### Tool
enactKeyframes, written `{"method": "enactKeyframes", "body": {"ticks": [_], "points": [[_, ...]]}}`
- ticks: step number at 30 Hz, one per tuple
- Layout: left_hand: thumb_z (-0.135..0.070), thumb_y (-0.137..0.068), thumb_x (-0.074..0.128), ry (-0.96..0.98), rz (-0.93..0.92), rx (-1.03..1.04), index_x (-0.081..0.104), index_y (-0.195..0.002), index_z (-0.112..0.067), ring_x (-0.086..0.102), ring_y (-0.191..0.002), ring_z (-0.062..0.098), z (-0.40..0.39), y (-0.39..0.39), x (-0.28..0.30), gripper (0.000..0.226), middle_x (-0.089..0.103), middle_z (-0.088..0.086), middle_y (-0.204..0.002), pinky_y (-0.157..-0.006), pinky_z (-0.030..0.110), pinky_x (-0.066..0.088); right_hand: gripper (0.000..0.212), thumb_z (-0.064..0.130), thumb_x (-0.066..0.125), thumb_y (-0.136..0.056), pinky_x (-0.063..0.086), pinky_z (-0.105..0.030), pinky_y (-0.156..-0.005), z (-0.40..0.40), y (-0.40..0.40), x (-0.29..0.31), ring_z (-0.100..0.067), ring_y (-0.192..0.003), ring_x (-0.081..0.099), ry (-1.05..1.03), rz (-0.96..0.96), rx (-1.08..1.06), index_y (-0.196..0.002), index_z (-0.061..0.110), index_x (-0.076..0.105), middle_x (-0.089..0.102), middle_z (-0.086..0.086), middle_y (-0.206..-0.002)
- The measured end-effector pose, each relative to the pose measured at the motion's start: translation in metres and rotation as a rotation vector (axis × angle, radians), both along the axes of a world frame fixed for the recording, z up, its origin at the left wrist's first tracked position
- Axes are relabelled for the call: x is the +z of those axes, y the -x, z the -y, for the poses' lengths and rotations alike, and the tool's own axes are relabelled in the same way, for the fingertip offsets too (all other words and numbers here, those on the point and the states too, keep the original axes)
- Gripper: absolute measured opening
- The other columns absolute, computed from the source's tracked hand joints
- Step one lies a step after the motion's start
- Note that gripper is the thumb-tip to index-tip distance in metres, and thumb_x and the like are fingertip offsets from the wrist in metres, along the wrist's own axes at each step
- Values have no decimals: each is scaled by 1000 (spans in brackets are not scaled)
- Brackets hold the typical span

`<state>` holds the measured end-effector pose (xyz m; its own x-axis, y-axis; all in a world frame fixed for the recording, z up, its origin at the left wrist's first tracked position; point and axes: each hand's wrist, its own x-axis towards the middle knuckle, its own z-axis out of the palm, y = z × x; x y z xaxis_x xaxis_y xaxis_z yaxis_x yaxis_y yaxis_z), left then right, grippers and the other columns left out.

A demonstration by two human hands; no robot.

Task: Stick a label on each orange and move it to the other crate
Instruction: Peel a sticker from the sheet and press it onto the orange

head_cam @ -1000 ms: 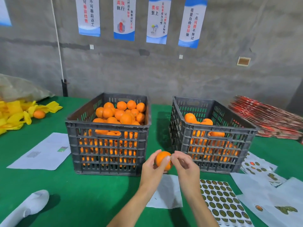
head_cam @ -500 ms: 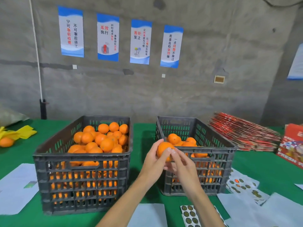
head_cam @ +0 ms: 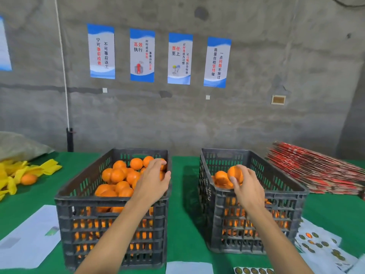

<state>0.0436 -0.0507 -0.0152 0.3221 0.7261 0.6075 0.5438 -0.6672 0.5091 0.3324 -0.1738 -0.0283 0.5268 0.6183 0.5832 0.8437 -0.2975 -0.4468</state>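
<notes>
Two dark grey plastic crates stand side by side on the green table. The left crate [head_cam: 110, 200] is heaped with oranges [head_cam: 118, 175]. My left hand [head_cam: 153, 180] reaches into its right side, fingers and thumb curled round an orange [head_cam: 163, 167] on top of the heap. The right crate [head_cam: 284, 191] holds a lower pile of oranges [head_cam: 220, 177]. My right hand [head_cam: 246, 186] grips one orange [head_cam: 235, 174] just above that pile. A label sheet [head_cam: 254, 270] with round dark stickers lies at the bottom edge.
More sticker sheets [head_cam: 316, 242] lie right of the right crate. A stack of red flat cartons [head_cam: 320, 171] sits at the back right. Yellow foam nets [head_cam: 11, 175] and a loose orange [head_cam: 28, 178] lie far left. White paper [head_cam: 29, 238] lies front left.
Both hands held one orange together between the crates. Now the hands are apart: the right carried that orange over the right crate, the left moved into the left crate. The camera tilted up.
</notes>
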Motion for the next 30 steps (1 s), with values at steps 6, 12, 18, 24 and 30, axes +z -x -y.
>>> {"method": "enactKeyframes", "body": {"ticks": [6,12,18,24,30], "points": [[-31,-94,69,145,-437,159,54,-144,-19,49,-136,30,-71,39,-7,53,52,11,-147,-109,41,42,37,20,45,-107,45,-45,-104,-22,-3,2,-31,-136,50,-19,-98,-53,-141,14,58,47,-7,-155],[-32,-87,81,456,-693,100,28,-161,-27,39,-145,33,-107,33,-8,91,33,12,-163,-114,44,41,34,10,58,-99,43,-44,-110,-39,36,8,-33,-130,56,-152,79,92,-132,4,65,59,-14,-142],[-26,-89,80,497,-1011,130,21,-163,-32,36,-148,36,-120,13,-10,94,18,10,-167,-115,47,41,35,9,62,-96,45,-41,-112,-46,81,-2,-25,-130,58,-249,152,257,-131,6,67,63,-9,-139],[-23,-90,74,235,-802,158,44,-150,-32,56,-126,35,-112,14,-5,68,40,12,-151,-101,46,52,35,12,64,-97,46,-42,-111,-39,106,-20,-22,-130,58,-250,161,309,-131,10,67,63,-5,-139],[-37,-86,75,-90,-28,22,50,-146,-38,59,-115,25,-46,-18,1,65,45,0,-134,-93,39,53,36,12,62,-97,43,-40,-111,-21,124,-35,-24,-128,59,-218,106,342,-132,9,66,64,-6,-137]]}}
